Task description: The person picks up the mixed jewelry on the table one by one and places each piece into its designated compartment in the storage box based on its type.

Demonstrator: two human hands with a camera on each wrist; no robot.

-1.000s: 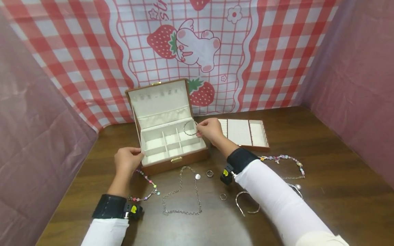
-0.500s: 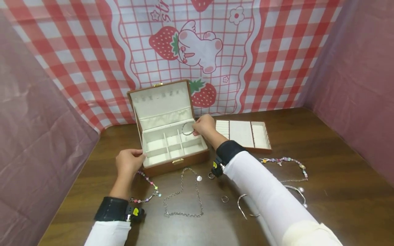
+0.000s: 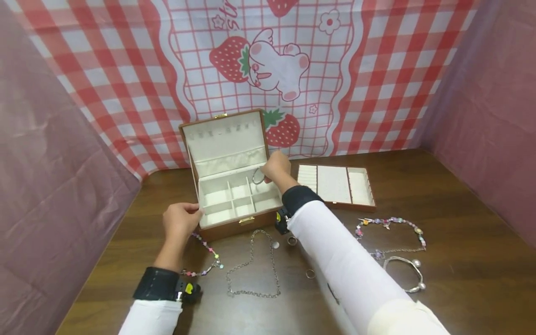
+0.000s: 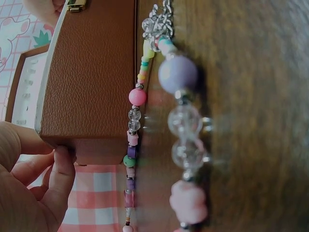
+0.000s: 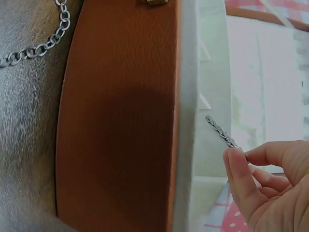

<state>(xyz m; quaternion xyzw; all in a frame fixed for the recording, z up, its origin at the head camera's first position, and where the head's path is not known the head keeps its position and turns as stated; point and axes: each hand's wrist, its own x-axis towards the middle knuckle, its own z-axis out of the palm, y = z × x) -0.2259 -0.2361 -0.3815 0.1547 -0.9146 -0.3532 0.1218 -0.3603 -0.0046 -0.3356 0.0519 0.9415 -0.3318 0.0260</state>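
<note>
A brown jewelry box [image 3: 228, 230] with a pale, divided interior stands with its lid [image 3: 226, 139] raised. My left hand [image 3: 180, 221] holds the box's front left corner; in the left wrist view its thumb and fingers [image 4: 63, 174] meet at that corner. With thumb and fingertips my right hand [image 3: 277, 167] pinches a silver bangle [image 5: 222, 133] over the back right compartment, its braided end pointing into the box. A bead bracelet [image 4: 137, 97] lies beside the box, below my left hand. In front of the box lies a silver chain necklace [image 3: 252, 294].
Right of the box sits a removed tray [image 3: 332, 184] with sections. Two rings [image 3: 310, 274] lie near my right forearm. Further right are a beaded necklace [image 3: 418, 231] and a bangle with ball ends [image 3: 387, 265]. A checked cloth [image 3: 389, 93] hangs behind.
My right hand has moved slightly back and further over the box with the bangle. The left hand stays at the box's corner. The head view has shifted a little.
</note>
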